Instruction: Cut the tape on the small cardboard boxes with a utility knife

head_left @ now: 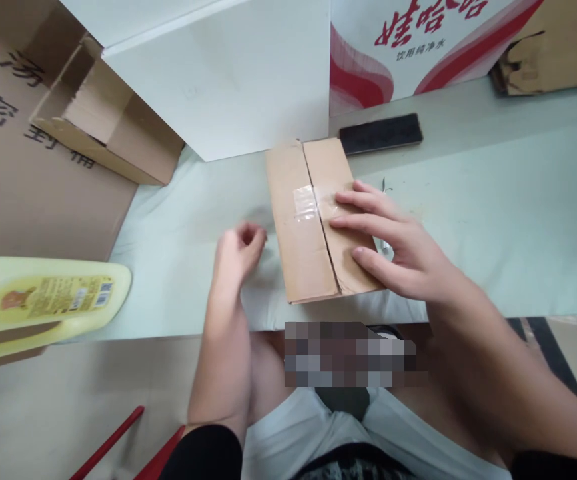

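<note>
A small brown cardboard box [296, 257] lies on the pale green cloth, its two top flaps meeting along a dark seam. Clear tape [304, 202] crosses the middle of that seam. My right hand [393, 243] rests on the box's right side with its fingers spread across the flap. Just left of the box, my left hand [241, 250] is held with fingers curled and pressed together, apart from the cardboard. Anything in that pinch is hidden. A slim metal object [385, 248] shows partly beneath my right hand; its kind is unclear.
Behind the box lies a black phone-like slab [381, 133]. A white box [248, 87] and a red-and-white printed carton [368, 67] stand at the back. Brown cartons [133, 143] are at the left, near a yellow bottle [83, 283] by the table edge.
</note>
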{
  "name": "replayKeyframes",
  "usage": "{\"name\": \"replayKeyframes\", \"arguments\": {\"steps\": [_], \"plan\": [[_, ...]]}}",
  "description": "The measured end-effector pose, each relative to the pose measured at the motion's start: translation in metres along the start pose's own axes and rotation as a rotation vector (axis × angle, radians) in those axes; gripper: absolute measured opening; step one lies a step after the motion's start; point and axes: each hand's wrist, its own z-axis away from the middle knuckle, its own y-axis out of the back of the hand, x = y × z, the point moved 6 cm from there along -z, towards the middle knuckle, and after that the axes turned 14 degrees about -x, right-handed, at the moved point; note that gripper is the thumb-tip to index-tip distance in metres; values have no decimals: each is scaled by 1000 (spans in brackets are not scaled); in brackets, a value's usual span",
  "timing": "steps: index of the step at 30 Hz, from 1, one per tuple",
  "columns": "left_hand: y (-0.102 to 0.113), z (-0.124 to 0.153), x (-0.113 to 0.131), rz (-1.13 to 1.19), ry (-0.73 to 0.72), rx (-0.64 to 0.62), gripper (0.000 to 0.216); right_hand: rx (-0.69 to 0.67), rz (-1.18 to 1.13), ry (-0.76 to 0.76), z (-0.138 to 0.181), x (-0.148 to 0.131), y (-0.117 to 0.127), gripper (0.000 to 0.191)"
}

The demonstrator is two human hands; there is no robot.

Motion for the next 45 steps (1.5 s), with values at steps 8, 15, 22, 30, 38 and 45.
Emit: {"name": "replayKeyframes", "arguments": {"steps": [8,15,22,30,38,45], "plan": [[-23,43,83,-479,-548,54,51,-33,24,20,-4,-4,-11,40],[-30,33,82,-485,-547,-110,51,-91,21,16,-4,0,-14,38],[-30,33,84,-494,-529,-117,45,-32,62,32,-4,2,-7,31],[-28,33,86,-482,-545,-115,39,9,108,43,-3,0,-4,27],[-30,32,82,-502,-589,-133,44,296,269,-726,15,56,16,31],[-31,33,79,-525,-574,-146,47,-112,487,-998,24,85,7,53]]}}
